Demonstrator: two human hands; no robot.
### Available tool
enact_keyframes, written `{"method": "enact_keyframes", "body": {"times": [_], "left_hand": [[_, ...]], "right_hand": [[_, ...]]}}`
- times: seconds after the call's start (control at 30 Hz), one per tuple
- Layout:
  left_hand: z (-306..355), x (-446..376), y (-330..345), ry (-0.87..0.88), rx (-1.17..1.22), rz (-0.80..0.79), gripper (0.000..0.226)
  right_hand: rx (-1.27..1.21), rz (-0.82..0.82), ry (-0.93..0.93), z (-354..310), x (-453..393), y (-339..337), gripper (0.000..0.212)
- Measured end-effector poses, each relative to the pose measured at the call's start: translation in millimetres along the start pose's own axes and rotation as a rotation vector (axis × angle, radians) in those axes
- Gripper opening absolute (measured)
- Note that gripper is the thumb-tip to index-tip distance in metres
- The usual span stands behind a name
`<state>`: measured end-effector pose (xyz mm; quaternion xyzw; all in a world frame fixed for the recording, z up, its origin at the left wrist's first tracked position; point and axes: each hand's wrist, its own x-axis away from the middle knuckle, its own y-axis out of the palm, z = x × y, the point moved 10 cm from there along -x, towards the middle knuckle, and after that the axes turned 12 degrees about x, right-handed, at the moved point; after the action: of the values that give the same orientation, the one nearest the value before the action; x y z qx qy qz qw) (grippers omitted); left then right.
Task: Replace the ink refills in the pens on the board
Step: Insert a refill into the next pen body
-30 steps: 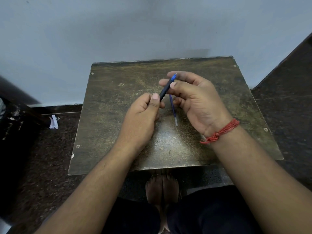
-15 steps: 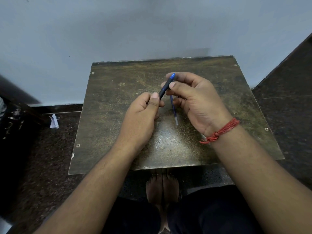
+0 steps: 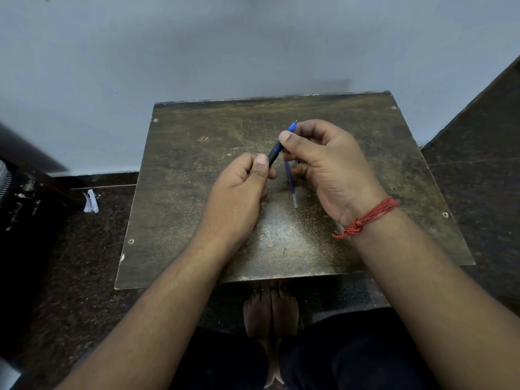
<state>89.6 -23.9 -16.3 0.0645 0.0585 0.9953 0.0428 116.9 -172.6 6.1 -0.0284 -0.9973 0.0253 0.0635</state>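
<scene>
Little has changed over the last second: the left hand [image 3: 239, 190] still grips the dark barrel of the slim blue-tipped plastic pen [image 3: 277, 149], while the right hand [image 3: 323, 161] at 3 o'clock keeps pinching its blue tip, fingers shifted only slightly. A thin blue ink refill [image 3: 291, 184] dangles from the right hand over the worn brown table [image 3: 197, 164], so unscrewing likely continues.

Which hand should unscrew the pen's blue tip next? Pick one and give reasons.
Right. The right hand already pinches the pen at its blue tip end, while the left hand grips the black barrel to brace it. A loose refill hangs from the right fingers.
</scene>
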Motion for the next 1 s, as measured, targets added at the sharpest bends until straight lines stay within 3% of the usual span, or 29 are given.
{"method": "enact_keyframes", "body": {"times": [0.1, 0.37, 0.7, 1.0], "left_hand": [[0.4, 0.2, -0.7, -0.001, 0.001, 0.006, 0.036], [0.9, 0.3, -0.1, 0.004, 0.012, 0.0, 0.036], [1.4, 0.5, 0.4, 0.005, 0.003, 0.001, 0.036], [0.5, 0.2, -0.3, 0.0, 0.01, -0.001, 0.035]], "right_hand": [[0.004, -0.013, -0.015, -2.5, -0.1, 0.6, 0.007], [-0.07, -0.062, -0.017, -6.2, 1.3, 4.6, 0.035], [0.002, 0.016, -0.03, -3.7, 0.0, -1.3, 0.006], [-0.106, -0.037, 0.012, -6.7, 3.4, 2.1, 0.028]]}}
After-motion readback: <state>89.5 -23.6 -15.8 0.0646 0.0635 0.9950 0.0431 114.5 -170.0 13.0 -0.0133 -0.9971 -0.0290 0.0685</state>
